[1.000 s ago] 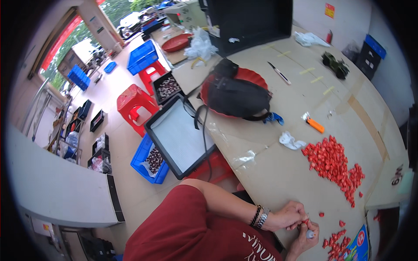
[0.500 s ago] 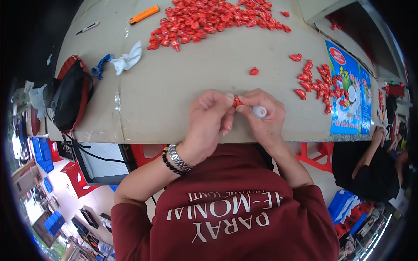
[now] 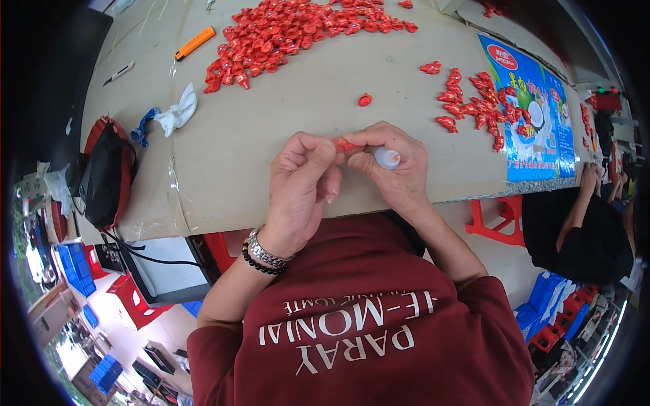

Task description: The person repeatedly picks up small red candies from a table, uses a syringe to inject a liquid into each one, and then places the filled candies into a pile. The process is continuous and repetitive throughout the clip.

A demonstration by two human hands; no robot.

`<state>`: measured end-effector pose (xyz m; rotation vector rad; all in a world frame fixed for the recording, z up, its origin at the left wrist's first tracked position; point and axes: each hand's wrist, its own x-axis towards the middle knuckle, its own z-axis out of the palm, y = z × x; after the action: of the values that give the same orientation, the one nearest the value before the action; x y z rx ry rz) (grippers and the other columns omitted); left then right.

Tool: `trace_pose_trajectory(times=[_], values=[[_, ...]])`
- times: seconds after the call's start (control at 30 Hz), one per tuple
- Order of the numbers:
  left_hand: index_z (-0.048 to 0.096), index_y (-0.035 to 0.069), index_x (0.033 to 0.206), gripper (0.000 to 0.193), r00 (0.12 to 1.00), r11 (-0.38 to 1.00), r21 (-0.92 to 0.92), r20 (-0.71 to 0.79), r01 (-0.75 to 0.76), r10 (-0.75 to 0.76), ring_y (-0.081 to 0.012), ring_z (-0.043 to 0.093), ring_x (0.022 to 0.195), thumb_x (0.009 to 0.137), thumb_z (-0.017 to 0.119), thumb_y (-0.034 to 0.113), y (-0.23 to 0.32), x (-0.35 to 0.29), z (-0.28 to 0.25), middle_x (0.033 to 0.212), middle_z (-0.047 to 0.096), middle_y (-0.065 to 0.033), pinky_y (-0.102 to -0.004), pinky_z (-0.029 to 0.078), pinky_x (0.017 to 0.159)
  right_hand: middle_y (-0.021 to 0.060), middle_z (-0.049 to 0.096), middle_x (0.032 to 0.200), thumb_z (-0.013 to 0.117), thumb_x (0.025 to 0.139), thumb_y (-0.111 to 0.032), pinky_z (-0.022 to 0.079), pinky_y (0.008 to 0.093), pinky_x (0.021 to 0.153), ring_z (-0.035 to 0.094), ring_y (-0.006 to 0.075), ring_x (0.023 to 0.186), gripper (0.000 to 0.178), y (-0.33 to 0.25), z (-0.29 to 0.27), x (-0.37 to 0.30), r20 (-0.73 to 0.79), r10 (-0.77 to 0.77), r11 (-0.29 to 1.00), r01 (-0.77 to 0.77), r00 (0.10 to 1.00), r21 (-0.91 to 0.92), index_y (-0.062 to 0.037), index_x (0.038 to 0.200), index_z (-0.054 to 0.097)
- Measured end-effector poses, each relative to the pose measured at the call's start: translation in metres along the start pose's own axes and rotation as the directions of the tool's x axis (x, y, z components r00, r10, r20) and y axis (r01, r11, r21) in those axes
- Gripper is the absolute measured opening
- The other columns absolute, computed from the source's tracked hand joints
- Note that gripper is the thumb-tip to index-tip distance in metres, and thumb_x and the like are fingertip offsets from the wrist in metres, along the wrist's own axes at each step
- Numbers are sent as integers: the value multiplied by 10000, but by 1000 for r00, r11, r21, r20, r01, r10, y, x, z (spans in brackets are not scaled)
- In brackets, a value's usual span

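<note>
Over the table [image 3: 257, 183], near its front edge, my left hand [image 3: 296, 186] is closed, thumb and forefinger pinching a small glossy red piece [image 3: 344, 145]. The other side of that piece is gripped by the fingertips of my right hand [image 3: 404, 177], so both hands meet on it. Tucked in the right hand is also a whitish, translucent bottle [image 3: 387, 159], its round end with a small orange spot facing up; the rest of it is hidden. One loose red piece [image 3: 365, 100] lies just beyond my hands. Fingers cover most of the held piece.
A big heap of red pieces [image 3: 284, 37] lies at the far side. More red pieces [image 3: 477, 101] are scattered right, partly on a blue printed sheet [image 3: 535, 152]. Leftward are an orange cutter [image 3: 195, 44], a pen-like tool [image 3: 120, 73], a white cloth [image 3: 178, 111] and a black-red bag [image 3: 108, 172].
The camera view has turned slightly, shifting the table and its things leftward. Both hands keep their hold on the red piece, which has tilted a little; the bottle stays in my right hand.
</note>
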<state>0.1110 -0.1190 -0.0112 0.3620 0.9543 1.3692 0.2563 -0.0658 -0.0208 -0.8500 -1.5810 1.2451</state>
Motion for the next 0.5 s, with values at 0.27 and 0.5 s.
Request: trace_pose_trajectory(times=[0.27,0.5], values=[[531,11,1046,184,967,946,222,148,-238,208,-82,532,557,893,622,60,-8,-13,2,860,647,-85,-197,420,479,58,657,844,670,812,13,512,232,666,612,97,741,134,-9,-14,-8,63,285,898,-289,956,331,20,939,628],[611,-15,989,144,925,830,414,233,-374,301,-48,558,584,851,651,-18,-7,-19,0,808,660,-68,-181,459,506,64,656,837,707,779,32,513,234,672,616,108,751,157,-12,-19,-15,100,239,897,-259,966,358,22,910,622]])
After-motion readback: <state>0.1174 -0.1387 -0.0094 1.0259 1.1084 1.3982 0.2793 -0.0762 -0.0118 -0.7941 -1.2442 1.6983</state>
